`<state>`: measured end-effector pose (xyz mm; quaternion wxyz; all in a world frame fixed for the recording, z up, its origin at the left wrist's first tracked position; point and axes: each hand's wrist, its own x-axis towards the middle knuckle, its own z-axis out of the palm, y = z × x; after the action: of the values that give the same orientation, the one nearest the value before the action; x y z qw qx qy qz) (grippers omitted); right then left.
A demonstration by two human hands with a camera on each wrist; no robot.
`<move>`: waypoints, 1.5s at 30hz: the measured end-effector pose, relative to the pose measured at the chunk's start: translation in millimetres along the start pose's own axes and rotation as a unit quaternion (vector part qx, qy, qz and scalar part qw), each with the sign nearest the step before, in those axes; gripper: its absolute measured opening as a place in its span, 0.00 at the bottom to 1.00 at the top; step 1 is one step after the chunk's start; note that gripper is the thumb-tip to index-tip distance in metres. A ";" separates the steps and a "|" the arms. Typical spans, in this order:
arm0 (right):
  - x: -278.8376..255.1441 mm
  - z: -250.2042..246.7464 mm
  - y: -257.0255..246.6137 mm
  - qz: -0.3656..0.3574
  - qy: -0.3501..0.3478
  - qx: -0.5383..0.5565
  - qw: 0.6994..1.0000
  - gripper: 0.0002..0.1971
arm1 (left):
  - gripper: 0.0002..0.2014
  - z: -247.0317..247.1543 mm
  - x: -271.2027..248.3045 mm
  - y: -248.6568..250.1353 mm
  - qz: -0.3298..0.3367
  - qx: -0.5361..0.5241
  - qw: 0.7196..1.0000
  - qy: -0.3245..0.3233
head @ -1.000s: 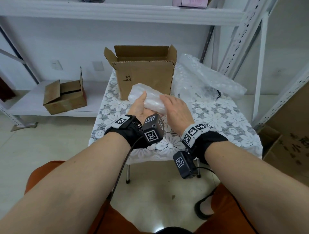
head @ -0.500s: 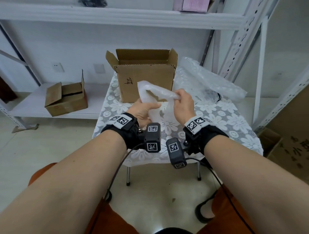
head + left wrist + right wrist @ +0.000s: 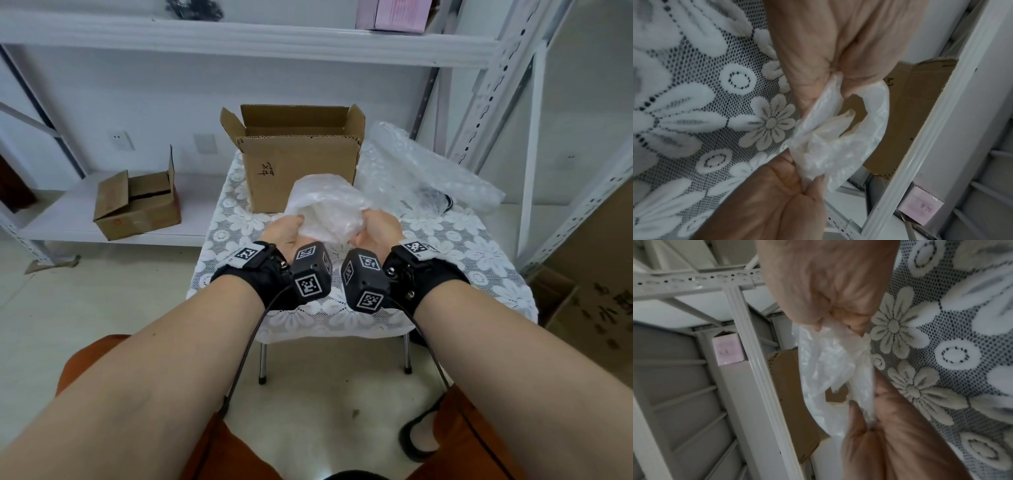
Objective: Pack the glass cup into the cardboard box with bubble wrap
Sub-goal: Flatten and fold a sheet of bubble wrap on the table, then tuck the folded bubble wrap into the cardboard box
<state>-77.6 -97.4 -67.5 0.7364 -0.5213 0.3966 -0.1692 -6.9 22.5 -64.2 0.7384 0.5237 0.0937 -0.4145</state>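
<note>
Head view: left hand (image 3: pixel 286 230) and right hand (image 3: pixel 378 226) fingers pinch the bubble wrap (image 3: pixel 327 205) bundle, cup unseen inside, short of the open cardboard box (image 3: pixel 301 171) beyond the fingertips; boxing remains.

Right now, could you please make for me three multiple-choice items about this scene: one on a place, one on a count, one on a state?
1. Where does the open cardboard box stand?
A. on the lace-covered table
B. on the floor
C. on the top shelf

2. How many cardboard boxes sit on the low shelf at the left?
A. none
B. one
C. three

3. How is the bubble wrap held?
A. it lies flat and untouched
B. one hand alone holds it
C. both hands pinch it

Answers:
1. A, the box stands on the table's far edge, behind the hands.
2. B, a single small cardboard box sits there.
3. C, the left hand and the right hand each pinch an edge of the wrap above the table.
</note>
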 end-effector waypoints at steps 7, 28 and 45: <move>-7.0 4.9 2.8 0.039 -0.054 0.002 0.998 0.07 | 0.21 2.7 -7.0 2.4 -0.016 -0.044 0.997 -0.053; -12.7 26.8 -57.5 -0.240 -0.026 -0.146 0.959 0.06 | 0.28 10.6 -37.3 66.8 -0.003 0.021 0.994 -0.104; 29.1 88.8 -138.0 -0.166 -0.200 -0.069 0.963 0.23 | 0.21 21.0 22.7 158.2 0.228 -0.009 0.971 -0.070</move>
<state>30.9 -115.5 57.7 0.7247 -0.6525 0.1600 -0.1532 113.8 10.0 42.0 0.8226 0.4945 -0.0768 -0.2698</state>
